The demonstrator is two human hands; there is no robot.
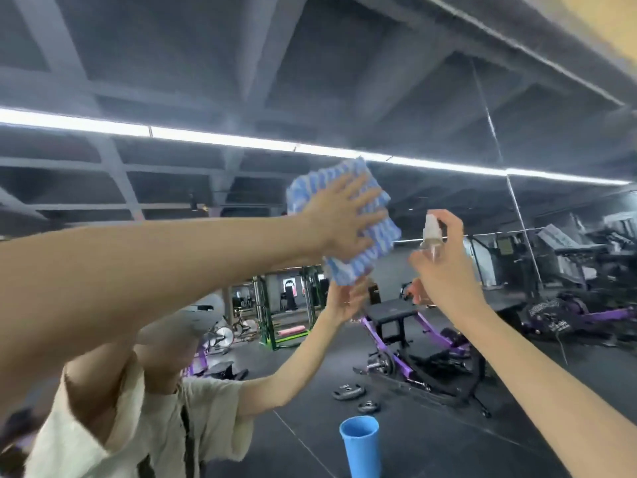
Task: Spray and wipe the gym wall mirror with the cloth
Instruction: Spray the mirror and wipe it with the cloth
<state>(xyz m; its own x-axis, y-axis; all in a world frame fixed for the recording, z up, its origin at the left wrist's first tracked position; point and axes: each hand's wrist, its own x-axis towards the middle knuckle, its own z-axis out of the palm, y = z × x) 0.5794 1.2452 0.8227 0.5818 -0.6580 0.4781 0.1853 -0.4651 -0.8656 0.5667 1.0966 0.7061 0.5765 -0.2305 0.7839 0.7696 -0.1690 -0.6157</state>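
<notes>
Both arms raised toward the large glass gym wall mirror.

Left hand: fingers straight and spread, palm flat on the folded blue-and-white patterned cloth, pressing it against the glass. The cloth sits high on the mirror, just under the reflected white ceiling light strip. Its edges show above, to the right of and below my fingers.

Right hand: fingers curled round the small clear plastic spray bottle, held upright. One finger is hooked over the top of its white nozzle. The bottle is just to the right of the cloth and not touching it. It lies left of the vertical seam between mirror panels. I cannot tell whether any spray is leaving the nozzle.

Seen in the glass:
- my own reflection in a cream short-sleeved shirt, arms up, meeting the cloth from below
- a purple-framed weight bench with a black pad
- two dark round weight plates on the black floor

A light blue plastic cup stands low in view, below the bottle. I cannot tell whether it is real or reflected.
</notes>
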